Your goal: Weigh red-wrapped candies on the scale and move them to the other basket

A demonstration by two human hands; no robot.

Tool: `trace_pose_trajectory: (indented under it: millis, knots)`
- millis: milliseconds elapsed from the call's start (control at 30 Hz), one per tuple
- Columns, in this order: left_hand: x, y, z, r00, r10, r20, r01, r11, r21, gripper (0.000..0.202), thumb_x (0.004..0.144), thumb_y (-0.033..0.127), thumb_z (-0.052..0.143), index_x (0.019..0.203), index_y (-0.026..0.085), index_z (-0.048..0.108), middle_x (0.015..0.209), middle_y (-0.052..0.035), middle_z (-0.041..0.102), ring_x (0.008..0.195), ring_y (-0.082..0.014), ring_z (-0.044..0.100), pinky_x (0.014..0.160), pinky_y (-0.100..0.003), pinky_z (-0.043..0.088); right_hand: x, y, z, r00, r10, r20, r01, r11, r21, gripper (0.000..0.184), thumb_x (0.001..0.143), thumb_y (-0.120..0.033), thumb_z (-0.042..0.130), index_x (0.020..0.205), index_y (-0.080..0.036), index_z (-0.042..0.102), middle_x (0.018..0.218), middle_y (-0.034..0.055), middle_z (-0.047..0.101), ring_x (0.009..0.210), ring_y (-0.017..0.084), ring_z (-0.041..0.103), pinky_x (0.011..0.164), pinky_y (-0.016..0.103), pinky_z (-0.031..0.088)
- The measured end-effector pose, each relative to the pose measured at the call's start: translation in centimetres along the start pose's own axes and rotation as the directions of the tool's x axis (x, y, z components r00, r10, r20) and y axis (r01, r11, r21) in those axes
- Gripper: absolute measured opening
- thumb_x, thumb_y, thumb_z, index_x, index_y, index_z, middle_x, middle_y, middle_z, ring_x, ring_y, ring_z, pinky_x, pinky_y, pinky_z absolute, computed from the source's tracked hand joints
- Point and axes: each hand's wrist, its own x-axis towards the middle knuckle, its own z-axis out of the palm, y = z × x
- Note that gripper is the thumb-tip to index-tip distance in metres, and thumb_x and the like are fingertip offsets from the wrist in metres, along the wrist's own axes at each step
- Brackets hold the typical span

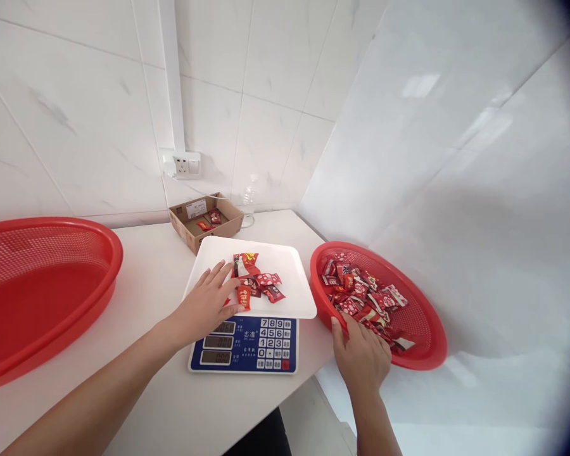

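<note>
If we take twelve o'clock as straight away from the person, the white table (pixel 145 266) carries the blue and white scale (pixel 242 345), with a large red basket (pixel 116 253) at nine o'clock from it and a second red basket (pixel 415 310) at three o'clock. Upon the scale is a white tray (pixel 280 253), and at eleven o'clock, behind the tray, stands a cardboard box (pixel 183 229). The left hand (pixel 209 301) comes over the tray from eight o'clock, its fingers loosely spread, while the right hand (pixel 363 358) is at the near rim of the second red basket, with a heap of wrapped packets (pixel 358 290) at twelve o'clock from it; its fingertips are hidden, so I cannot tell what they pinch. The group of red packets (pixel 253 284) lies on the tray, between two and three o'clock from the left palm and at ten o'clock from the right hand, so the left hand is clearly nearer. Among them, a small orange-red packet (pixel 244 297) is just beside the left thumb and forefinger, its long axis running roughly from twelve to six; whether these tips touch it, I cannot tell.
</note>
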Motion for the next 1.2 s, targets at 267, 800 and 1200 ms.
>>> trace_pose_trajectory:
  millis: [267,800,1200]
  knots:
    - [2.0,1.5,0.3,0.995,0.059,0.081,-0.059,0.998,0.002,0.046,0.090,0.046,0.051,0.129,0.023,0.054,0.154,-0.0174,0.030,0.145,-0.0353,0.014,0.113,-0.059,0.021,0.1,0.3,0.5,0.973,-0.117,-0.199,0.107,0.992,-0.061,0.054,0.097,-0.051,0.032,0.096,-0.015,0.073,0.073,0.0083,0.071,0.065,0.019,0.057,0.073,0.032,0.034]
    - [4.5,2.0,0.4,0.988,0.110,0.103,-0.111,0.994,0.001,0.050,0.092,0.054,0.041,0.126,0.021,0.056,0.154,-0.0158,0.032,0.144,-0.0339,0.017,0.114,-0.055,0.019,0.1,0.4,0.8,0.962,-0.133,-0.237,0.126,0.991,-0.046,0.053,0.097,-0.050,0.034,0.096,-0.014,0.073,0.074,0.0090,0.072,0.067,0.018,0.057,0.076,0.033,0.033]
    - [4.6,1.5,-0.3,0.988,0.110,0.106,-0.107,0.993,-0.040,0.051,0.091,0.054,0.045,0.138,0.035,0.045,0.158,-0.0094,0.023,0.145,-0.0348,0.014,0.114,-0.055,0.018,0.1,0.4,0.7,0.953,-0.169,-0.251,0.147,0.984,-0.104,0.053,0.098,-0.049,0.033,0.095,-0.014,0.073,0.071,0.0075,0.072,0.067,0.020,0.060,0.073,0.033,0.034]
